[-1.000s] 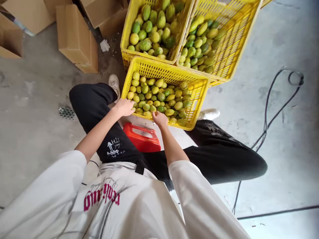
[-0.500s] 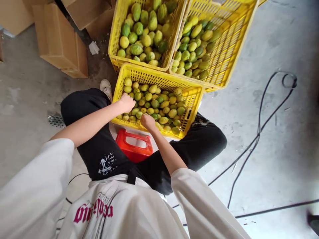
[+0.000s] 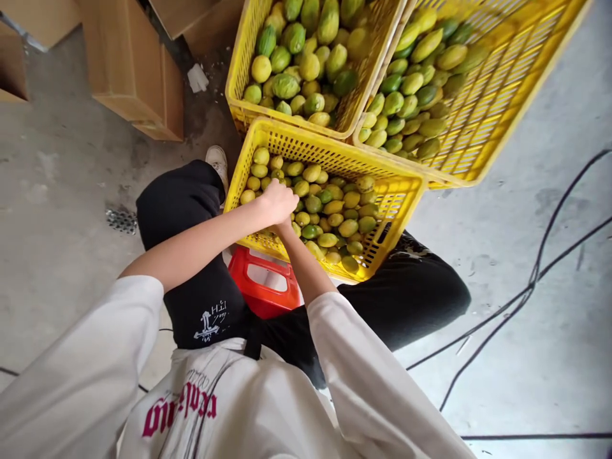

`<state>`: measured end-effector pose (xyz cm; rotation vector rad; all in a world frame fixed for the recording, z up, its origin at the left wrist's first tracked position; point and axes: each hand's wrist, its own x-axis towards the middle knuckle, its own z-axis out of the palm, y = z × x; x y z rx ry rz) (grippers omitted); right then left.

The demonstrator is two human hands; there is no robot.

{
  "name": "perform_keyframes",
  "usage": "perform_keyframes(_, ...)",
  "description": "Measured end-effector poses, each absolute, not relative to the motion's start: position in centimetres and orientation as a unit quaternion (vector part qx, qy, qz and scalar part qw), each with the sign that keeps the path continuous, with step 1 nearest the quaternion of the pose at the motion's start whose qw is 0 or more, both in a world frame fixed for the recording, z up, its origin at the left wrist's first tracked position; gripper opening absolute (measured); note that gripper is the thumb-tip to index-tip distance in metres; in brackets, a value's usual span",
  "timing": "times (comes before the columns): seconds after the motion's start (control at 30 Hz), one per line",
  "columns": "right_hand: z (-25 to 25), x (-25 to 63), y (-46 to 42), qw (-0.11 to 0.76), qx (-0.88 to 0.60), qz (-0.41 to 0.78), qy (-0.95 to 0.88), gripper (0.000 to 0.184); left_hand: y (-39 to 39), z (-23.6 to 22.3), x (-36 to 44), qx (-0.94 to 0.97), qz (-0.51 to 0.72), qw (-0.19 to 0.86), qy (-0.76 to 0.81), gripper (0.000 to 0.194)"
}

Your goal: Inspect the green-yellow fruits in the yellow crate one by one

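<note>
A yellow plastic crate [image 3: 335, 152] of small green-yellow fruits [image 3: 335, 207] stands between my knees. My left hand [image 3: 278, 199] hovers over the crate's near-left part with its fingers curled down onto the fruits; what they hold, if anything, is hidden. My right hand reaches into the same spot from below. Only its wrist [image 3: 285, 229] shows, because the left hand covers its fingers. The two hands sit one over the other.
Two more yellow crates [image 3: 248, 108] [image 3: 482, 159] with larger green and yellow fruits stand behind. Cardboard boxes [image 3: 129, 64] lie at the back left. A red stool [image 3: 265, 280] is under me. Black cables [image 3: 526, 293] run over the concrete floor at right, a drain grate [image 3: 122, 220] at left.
My left hand moved right from the crate's left edge to over my right hand. The right hand stayed among the near fruits. The view shifted and tilted.
</note>
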<state>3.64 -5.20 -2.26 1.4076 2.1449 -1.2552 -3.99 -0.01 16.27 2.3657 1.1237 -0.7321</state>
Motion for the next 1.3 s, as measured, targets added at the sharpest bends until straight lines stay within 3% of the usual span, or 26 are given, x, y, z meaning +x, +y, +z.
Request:
perform_keyframes(0.13, -1.6, 4.3, -5.0, 0.183, 0.48, -0.383, 0.768, 0.042, 1.6, 15.5, -7.1, 0.844, -0.261, 0.176, 0.434, 0.04)
perform_keyframes(0.27, -0.4, 5.0, -4.9, 0.202, 0.463, -0.382, 0.774, 0.068, 1.5, 13.1, -11.2, 0.816, -0.282, 0.165, 0.477, 0.044)
perform_keyframes(0.33, 0.5, 5.9, -5.1, 0.207, 0.458, -0.394, 0.769, 0.072, 0.4, 11.3, -12.7, 0.803, -0.316, 0.193, 0.467, 0.045)
perform_keyframes(0.57, 5.5, 13.1, -6.7, 0.185, 0.46, -0.441, 0.748, 0.032, -3.1, 6.0, -13.3, 0.774, -0.359, 0.277, 0.442, 0.043)
perform_keyframes(0.77, 10.9, 19.5, -7.4, 0.04, 0.517, -0.466, 0.717, 0.038, -3.1, 3.6, -11.3, 0.701, -0.372, 0.326, 0.513, 0.049)
perform_keyframes(0.93, 15.1, 21.8, -9.2, -0.274, 0.559, -0.605, 0.497, 0.052, -2.9, 5.4, -9.8, 0.687, -0.312, 0.351, 0.554, 0.045)
perform_keyframes(1.03, 16.2, 22.0, -10.5, -0.387, 0.539, -0.654, 0.364, 0.053, -3.7, 7.2, -9.3, 0.688, -0.261, 0.374, 0.565, 0.045)
perform_keyframes(1.17, 15.5, 21.7, -11.4, -0.43, 0.571, -0.657, 0.24, 0.042, -4.9, 8.6, -7.8, 0.659, -0.202, 0.423, 0.588, 0.044)
perform_keyframes(1.3, 14.4, 20.6, -10.8, -0.433, 0.563, -0.676, 0.198, 0.039, -4.9, 10.0, -3.7, 0.602, -0.116, 0.519, 0.595, 0.025)
